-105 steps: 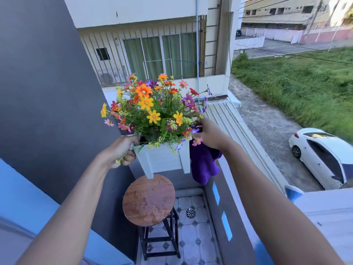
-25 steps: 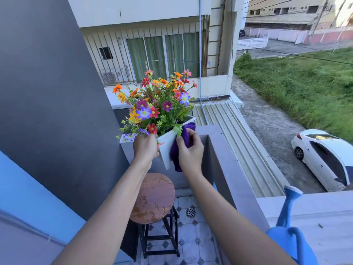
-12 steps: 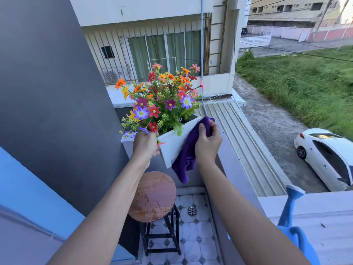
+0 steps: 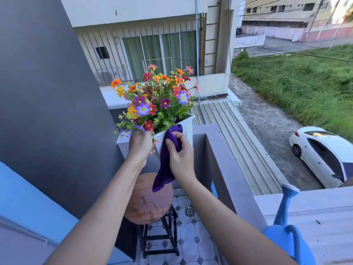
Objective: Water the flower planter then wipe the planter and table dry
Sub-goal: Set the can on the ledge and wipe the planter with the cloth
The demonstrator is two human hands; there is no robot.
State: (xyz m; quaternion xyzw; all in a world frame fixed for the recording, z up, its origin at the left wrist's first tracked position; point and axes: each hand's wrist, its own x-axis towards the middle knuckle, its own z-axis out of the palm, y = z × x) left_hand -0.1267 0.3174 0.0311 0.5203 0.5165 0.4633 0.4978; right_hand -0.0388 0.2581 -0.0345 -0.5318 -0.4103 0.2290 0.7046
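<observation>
A white planter full of colourful flowers is held up in the air above a small round wooden table. My left hand grips the planter's near left side. My right hand presses a purple cloth against the planter's front wall, and the cloth's tail hangs down over the table. The table top shows wet blotches. A blue watering can stands on the ledge at the lower right.
A dark grey wall rises close on the left. The grey balcony parapet runs along the right of the table. Tiled floor with a drain lies below. Beyond the parapet are a metal roof and a white car.
My right hand has slid the cloth back from the planter's right side toward its front face. Since four seconds ago the planter has been turned and held closer.
</observation>
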